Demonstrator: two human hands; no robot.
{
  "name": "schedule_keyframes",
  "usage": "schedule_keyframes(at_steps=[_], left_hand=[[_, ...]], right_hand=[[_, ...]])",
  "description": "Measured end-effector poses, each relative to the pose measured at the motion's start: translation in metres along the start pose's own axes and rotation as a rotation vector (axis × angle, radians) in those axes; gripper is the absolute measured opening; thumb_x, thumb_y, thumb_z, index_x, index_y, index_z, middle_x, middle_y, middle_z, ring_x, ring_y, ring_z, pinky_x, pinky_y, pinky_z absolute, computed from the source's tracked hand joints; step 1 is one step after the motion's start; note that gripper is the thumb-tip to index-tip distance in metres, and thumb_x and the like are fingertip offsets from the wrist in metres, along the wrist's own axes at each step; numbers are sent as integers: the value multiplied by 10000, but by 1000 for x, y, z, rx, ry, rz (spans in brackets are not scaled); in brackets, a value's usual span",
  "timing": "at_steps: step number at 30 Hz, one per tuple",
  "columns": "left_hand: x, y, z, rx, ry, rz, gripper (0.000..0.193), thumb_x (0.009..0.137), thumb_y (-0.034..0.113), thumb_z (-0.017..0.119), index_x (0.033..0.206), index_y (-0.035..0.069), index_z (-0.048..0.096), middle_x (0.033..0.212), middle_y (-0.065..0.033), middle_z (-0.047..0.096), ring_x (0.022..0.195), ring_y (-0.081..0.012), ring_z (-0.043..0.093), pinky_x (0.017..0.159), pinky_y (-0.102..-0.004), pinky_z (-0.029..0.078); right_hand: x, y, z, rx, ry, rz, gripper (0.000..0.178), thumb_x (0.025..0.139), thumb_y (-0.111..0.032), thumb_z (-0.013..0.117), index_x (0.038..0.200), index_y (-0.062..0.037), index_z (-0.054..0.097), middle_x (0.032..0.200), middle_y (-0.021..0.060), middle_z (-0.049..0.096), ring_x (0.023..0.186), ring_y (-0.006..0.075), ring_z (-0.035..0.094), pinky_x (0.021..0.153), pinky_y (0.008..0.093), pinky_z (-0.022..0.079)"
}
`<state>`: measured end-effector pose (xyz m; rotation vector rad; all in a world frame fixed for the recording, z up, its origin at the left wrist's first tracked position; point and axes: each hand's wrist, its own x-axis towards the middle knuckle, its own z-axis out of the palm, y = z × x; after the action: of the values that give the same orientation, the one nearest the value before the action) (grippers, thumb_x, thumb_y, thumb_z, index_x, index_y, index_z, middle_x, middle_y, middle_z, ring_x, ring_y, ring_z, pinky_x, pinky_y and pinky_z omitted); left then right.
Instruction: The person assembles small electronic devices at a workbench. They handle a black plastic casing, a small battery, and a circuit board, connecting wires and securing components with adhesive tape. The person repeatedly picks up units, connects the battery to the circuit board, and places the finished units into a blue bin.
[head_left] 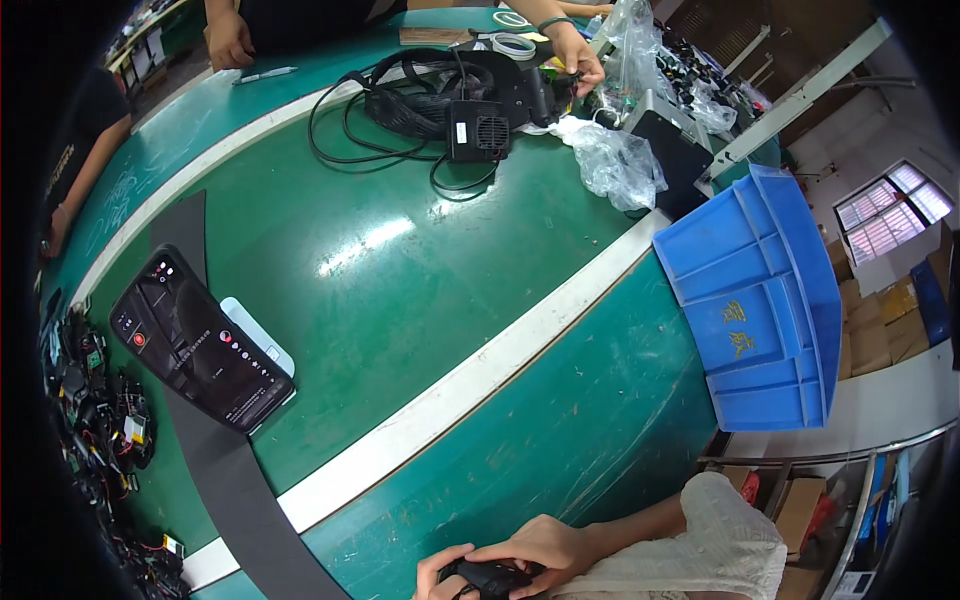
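At the bottom edge, both my hands hold a small black device (495,578) with a thin dark cord; its exact kind does not show. My right hand (548,548), reaching in from the right below a pale sleeve, closes round its upper and right side. My left hand (436,572) grips the other side with bent fingers, and the frame's edge cuts off most of it. Farther up on the left, a large smartphone (195,345) with a lit screen leans on a white stand (258,330), apart from my hands.
A black strip (235,480) crosses the green table beside piled electronic parts (105,430). Black cables (415,100) and a vented black box (478,132) lie at the back, near a co-worker's hand (580,62). Clear plastic bags (615,165) and a blue bin (745,300) stand right.
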<state>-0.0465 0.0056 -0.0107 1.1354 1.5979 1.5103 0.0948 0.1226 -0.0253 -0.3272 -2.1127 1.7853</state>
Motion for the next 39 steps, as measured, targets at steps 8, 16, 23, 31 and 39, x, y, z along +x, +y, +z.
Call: schedule_keyframes(at_steps=[8, 16, 23, 31, 39], left_hand=[[-4, 2, 5, 17, 46, -29, 230, 899, 251, 456, 966, 32, 476, 1020, -269, 549, 889, -353, 562, 773, -435, 453], [-3, 1, 12, 44, 99, 48, 203, 894, 210, 450, 969, 24, 475, 947, -264, 561, 832, -338, 568, 739, -424, 456], [-5, 4, 15, 68, 129, 20, 178, 896, 183, 445, 967, 24, 479, 948, -262, 563, 834, -319, 562, 740, -408, 456], [-14, -10, 5, 40, 18, 35, 227, 833, 54, 499, 1060, 43, 486, 1072, -253, 519, 898, -388, 553, 759, -407, 465], [-16, -3, 23, -42, 141, 3, 165, 884, 159, 468, 980, 26, 482, 1003, -259, 552, 867, -311, 556, 768, -404, 452]], right_hand=[[13, -20, -19, 31, -222, 247, 421, 863, -376, 529, 1198, -122, 517, 998, 188, 614, 896, 280, 625, 749, 304, 475], [16, -27, -22, 29, -251, 334, 334, 900, -316, 482, 1167, -121, 533, 1011, 162, 614, 905, 280, 619, 736, 315, 475], [10, -26, -24, 27, -237, 253, 352, 884, -273, 528, 1179, -83, 504, 1018, 169, 611, 890, 273, 623, 730, 311, 475], [26, -41, -30, 273, -307, 308, 435, 875, -272, 553, 1258, -98, 441, 1113, 125, 577, 986, 209, 575, 847, 269, 421], [3, -10, -27, 142, -326, 62, 678, 828, -402, 616, 1333, -70, 309, 698, 109, 580, 553, 224, 590, 503, 267, 430]])
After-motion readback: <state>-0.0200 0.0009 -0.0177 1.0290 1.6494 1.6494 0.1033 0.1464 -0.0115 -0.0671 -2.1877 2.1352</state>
